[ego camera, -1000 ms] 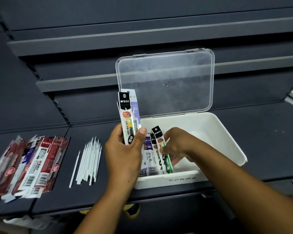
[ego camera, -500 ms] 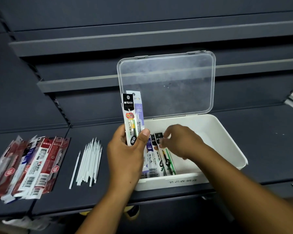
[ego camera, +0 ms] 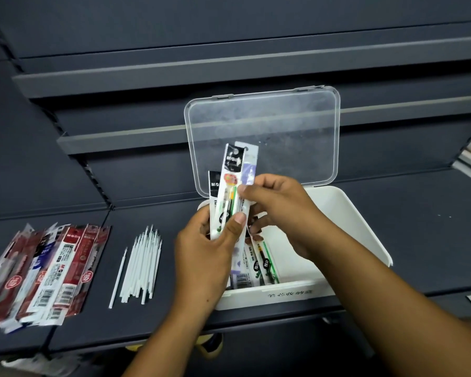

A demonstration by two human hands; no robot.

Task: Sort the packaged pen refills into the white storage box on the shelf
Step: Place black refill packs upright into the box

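Matte dark shelf [ego camera: 419, 240] carries a white plastic storage box [ego camera: 365, 235] at its front edge, with the clear lid [ego camera: 283, 126] upright. Glossy red packets [ego camera: 52, 273] fan at the left edge, thin loose refills [ego camera: 142, 265] beside them. The left hand [ego camera: 204, 257] clamps flat refill packets [ego camera: 230, 186] over the box's front-left corner — the right hand [ego camera: 286, 213] pinches one — half hiding stored packets [ego camera: 264, 265] inside.

Dark grey shelving [ego camera: 419, 240] rises in steps, 2 pale rails [ego camera: 147, 74] above.
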